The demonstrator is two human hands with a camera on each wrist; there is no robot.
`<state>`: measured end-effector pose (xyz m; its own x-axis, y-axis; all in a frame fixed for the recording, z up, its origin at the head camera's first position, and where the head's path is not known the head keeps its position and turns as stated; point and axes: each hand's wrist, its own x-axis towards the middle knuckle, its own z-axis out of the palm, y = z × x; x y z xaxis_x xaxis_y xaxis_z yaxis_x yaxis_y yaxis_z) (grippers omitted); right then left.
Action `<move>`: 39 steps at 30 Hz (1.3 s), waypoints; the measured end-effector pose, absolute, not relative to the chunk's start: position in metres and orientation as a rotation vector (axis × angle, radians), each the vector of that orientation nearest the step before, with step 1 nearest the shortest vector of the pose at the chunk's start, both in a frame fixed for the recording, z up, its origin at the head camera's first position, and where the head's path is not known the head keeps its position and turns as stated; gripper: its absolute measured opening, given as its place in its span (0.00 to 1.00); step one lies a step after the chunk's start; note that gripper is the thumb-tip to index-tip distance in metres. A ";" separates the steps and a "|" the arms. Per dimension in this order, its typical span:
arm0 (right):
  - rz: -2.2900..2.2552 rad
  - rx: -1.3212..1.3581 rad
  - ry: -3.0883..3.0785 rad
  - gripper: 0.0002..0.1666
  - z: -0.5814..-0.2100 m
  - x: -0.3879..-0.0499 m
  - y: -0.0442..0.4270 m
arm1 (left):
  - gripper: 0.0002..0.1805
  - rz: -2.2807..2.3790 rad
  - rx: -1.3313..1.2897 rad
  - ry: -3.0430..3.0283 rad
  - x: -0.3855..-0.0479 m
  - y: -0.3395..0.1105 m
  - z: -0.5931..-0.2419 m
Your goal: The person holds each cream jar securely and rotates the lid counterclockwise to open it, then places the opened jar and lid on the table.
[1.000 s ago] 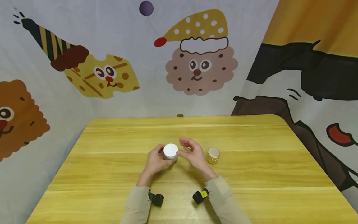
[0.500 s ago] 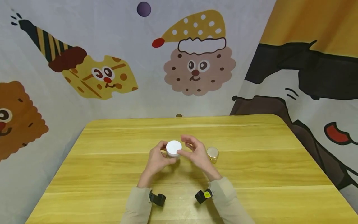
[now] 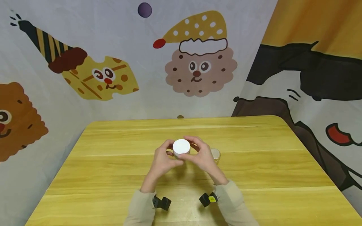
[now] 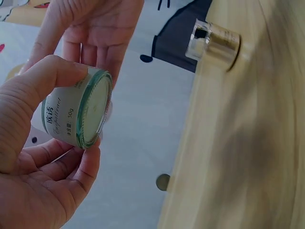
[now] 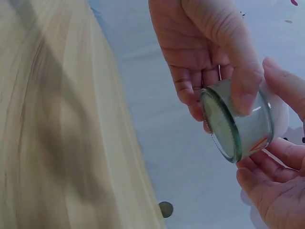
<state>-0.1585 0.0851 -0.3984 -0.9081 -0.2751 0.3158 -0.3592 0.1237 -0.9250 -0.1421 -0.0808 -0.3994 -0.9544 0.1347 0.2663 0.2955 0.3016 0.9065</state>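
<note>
A cream jar [image 3: 181,147] with a white lid is held up above the table between both hands. Its clear, green-tinted glass base and printed label show in the left wrist view. My left hand [image 3: 164,160] grips the glass body [image 4: 64,117], thumb on the near side and fingers curled round the far side. My right hand [image 3: 202,157] holds the white lid [image 5: 280,112] between thumb and fingers. Behind the right hand, a small gold jar [image 3: 216,154] with a pale top stands on the table, partly hidden in the head view.
The wooden table [image 3: 113,175] reaches back to a cloth backdrop [image 3: 135,37] printed with cartoon biscuits and cheese. A black camera is strapped to each wrist, below beige sleeves [image 3: 139,207].
The cream jar has risen and shifted slightly right with my left hand. My right hand has gone from beside the jar to holding its lid.
</note>
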 end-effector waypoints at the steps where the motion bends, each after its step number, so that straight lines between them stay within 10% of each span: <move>1: 1.922 0.653 -2.307 0.35 -0.397 -0.158 0.086 | 0.28 -1.732 -0.410 -2.415 -0.144 -0.081 -0.403; 39: 1.977 0.818 -2.200 0.27 -0.395 -0.154 0.107 | 0.25 -1.725 -0.572 -2.389 -0.132 -0.067 -0.386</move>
<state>-0.1539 0.1068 -0.3950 -0.8554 -0.3348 0.3952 -0.4285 0.0287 -0.9031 -0.1324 -0.0669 -0.3858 -0.9181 0.2216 0.3286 0.3816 0.2703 0.8839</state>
